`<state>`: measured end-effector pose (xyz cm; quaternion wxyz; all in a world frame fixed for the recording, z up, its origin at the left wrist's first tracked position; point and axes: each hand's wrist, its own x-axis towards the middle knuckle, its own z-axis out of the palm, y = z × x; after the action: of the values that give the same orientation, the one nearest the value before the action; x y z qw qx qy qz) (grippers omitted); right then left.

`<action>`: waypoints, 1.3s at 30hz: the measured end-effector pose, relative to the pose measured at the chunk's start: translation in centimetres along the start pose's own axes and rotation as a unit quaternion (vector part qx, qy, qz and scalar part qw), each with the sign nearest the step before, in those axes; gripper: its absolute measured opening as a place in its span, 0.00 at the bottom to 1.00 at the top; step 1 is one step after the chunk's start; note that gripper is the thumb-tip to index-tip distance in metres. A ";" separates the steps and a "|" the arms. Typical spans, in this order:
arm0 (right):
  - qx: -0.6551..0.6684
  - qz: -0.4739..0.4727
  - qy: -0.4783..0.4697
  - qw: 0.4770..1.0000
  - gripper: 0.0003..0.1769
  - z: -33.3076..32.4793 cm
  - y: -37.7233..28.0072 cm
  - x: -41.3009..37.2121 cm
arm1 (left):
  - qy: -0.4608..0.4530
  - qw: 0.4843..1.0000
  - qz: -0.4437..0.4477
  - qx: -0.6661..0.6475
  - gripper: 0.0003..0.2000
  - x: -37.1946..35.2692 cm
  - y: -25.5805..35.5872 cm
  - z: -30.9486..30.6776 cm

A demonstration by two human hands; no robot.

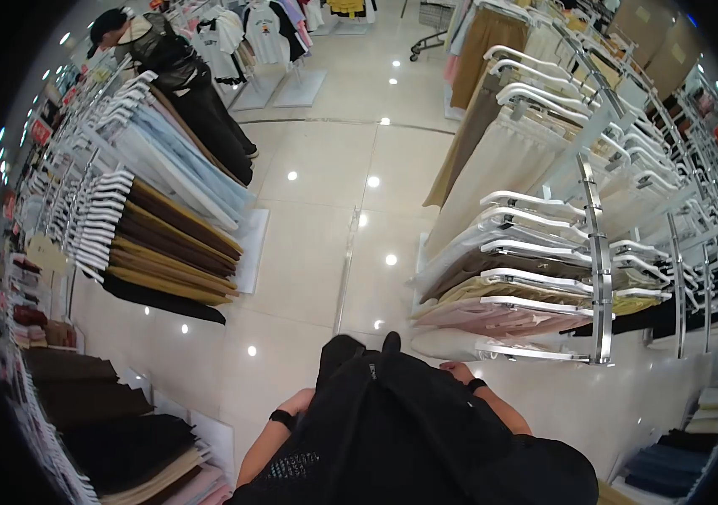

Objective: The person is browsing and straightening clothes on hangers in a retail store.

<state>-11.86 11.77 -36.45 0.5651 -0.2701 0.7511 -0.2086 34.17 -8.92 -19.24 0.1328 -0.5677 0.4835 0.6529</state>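
The left hand (297, 401) hangs beside the wearer's black clothing (388, 429), its fingers partly hidden, so I cannot tell whether it is loose or clenched. The right hand (458, 373) looks loosely curled, though I cannot tell whether it grips anything; it is just below the white garment (445, 343), which hangs nearest on the right-hand metal rack (600, 282).

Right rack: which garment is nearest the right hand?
The white garment at the near end of the rack, just beyond the right hand; the pink one and others hang farther away.
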 end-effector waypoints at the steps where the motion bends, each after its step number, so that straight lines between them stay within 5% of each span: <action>1: 0.026 0.006 0.003 1.000 0.22 1.3 0.1 0.3 | 0.011 1.000 0.001 -0.006 0.22 4.1 -2.1 -1.3; 3: 0.066 0.045 0.041 0.996 0.23 1.6 1.8 0.2 | 0.033 0.999 0.004 -0.017 0.22 11.9 -6.1 -3.6; 4: 0.050 0.063 0.063 0.995 0.22 3.4 3.6 0.6 | 0.019 1.000 0.007 0.007 0.22 13.7 -2.3 -5.6; 6: 0.029 0.034 0.081 0.996 0.22 4.1 3.6 -0.7 | 0.093 0.946 0.086 0.299 0.20 14.1 0.3 -5.5; 8: -0.072 0.046 0.110 0.990 0.21 5.0 3.1 -2.5 | 0.081 0.925 0.116 0.352 0.18 16.2 3.9 -7.2; 9: -0.192 -0.064 0.059 0.978 0.20 6.6 9.1 0.0 | 0.079 0.903 0.147 0.397 0.17 17.1 5.8 -8.3; 14: 0.040 0.160 0.129 0.978 0.20 10.1 3.3 -4.8 | 0.006 0.863 0.185 0.470 0.14 21.9 14.1 -13.3; 15: 0.087 -0.038 0.234 0.968 0.24 11.8 2.1 -5.8 | 0.021 0.858 0.159 0.488 0.14 22.1 16.0 -14.1; 16: 0.029 -0.021 0.254 0.966 0.26 15.7 7.5 -1.2 | 0.037 0.851 0.132 0.506 0.14 22.2 17.9 -15.1; 19: 0.142 0.078 0.257 0.953 0.24 14.2 -1.5 -1.1 | -0.013 0.831 0.087 0.549 0.16 25.0 20.2 -18.3; 20: 0.049 0.099 0.199 0.974 0.23 13.6 -2.2 0.2 | -0.050 0.809 0.076 0.581 0.17 26.5 20.1 -19.7; 21: -0.042 0.121 0.137 0.982 0.21 13.2 -2.9 1.6 | -0.059 0.801 0.081 0.590 0.17 28.5 19.5 -20.9; 23: -0.024 0.071 0.216 0.973 0.20 13.6 -5.9 4.1 | -0.170 0.827 0.140 0.517 0.19 32.1 18.6 -23.5; 25: 0.151 0.067 0.252 0.954 0.19 13.0 -9.7 6.2 | -0.172 0.827 0.173 0.507 0.20 33.0 20.8 -25.2; 27: 0.175 0.084 0.273 0.942 0.16 11.9 -12.6 7.8 | -0.172 0.854 0.177 0.459 0.21 31.9 23.6 -26.6; 31: 0.381 0.049 0.289 0.877 0.14 11.5 -18.8 8.5 | -0.195 0.806 0.246 0.502 0.21 37.7 23.0 -29.6; 33: 0.269 0.156 0.284 0.907 0.14 11.0 -21.2 7.8 | -0.202 0.851 0.178 0.451 0.20 44.2 19.5 -30.5; 34: 0.274 0.154 0.289 0.904 0.14 10.6 -22.3 7.9 | -0.195 0.850 0.187 0.452 0.20 47.8 17.5 -31.1; 36: 0.076 0.226 0.227 0.944 0.16 9.9 -23.6 8.0 | -0.180 0.849 0.204 0.453 0.20 50.9 17.3 -31.4; 39: 0.113 0.223 0.156 0.956 0.18 9.4 -21.7 10.4 | -0.173 0.869 0.150 0.439 0.20 49.8 22.2 -33.0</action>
<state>-1.35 -11.62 -33.20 0.4997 0.0055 0.8427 -0.2004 22.37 -64.48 -48.21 0.3501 -0.2497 0.7691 0.4728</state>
